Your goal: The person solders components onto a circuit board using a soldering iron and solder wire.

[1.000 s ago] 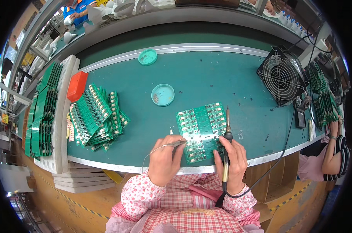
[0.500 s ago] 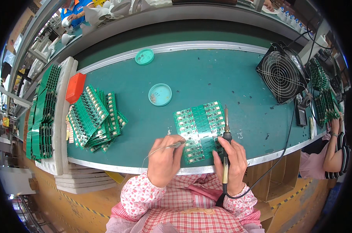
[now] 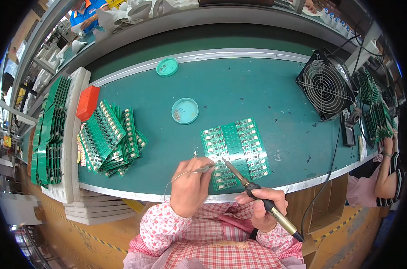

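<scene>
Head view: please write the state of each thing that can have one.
Left hand: closed on a slim grey tool
Right hand: closed around the soldering iron
Soldering iron: slanted, tip over the circuit board; contact and heat unclear
Circuit board: lying flat
Board pile: untidy, fanned out
Near dish: open, small bits inside
Far dish: open, bits inside
Red box: whether open, unclear
Fan: standing; spinning or not, unclear

The left hand (image 3: 190,186) sits just past six o'clock, thumb and forefinger pinched together (its back turned up), fingertips aimed toward one. Near five, apart from it, the right hand (image 3: 267,207) curls in a grip, fingers pointing toward ten.
</scene>
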